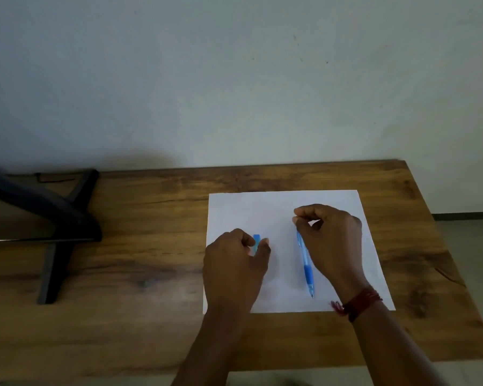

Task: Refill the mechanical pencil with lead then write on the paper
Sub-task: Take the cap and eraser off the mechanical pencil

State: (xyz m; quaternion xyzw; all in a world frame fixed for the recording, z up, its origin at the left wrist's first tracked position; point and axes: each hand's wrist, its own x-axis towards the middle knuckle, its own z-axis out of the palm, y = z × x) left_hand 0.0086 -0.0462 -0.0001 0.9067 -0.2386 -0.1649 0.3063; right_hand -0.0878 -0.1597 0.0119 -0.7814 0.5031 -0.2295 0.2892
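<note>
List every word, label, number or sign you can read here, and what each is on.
None can be read.
The paper shows no writing.
The mechanical pencil and the blue lead case are too small and blurred to show any print.
The dark stand at the left bears no visible marking.

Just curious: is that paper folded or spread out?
Spread out: the paper lies flat on the table, no fold visible.

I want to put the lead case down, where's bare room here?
Bare table between the black stand and the paper, and right of the paper. Crowded: the paper's middle, under left hand with lead case, right hand and pencil.
</note>
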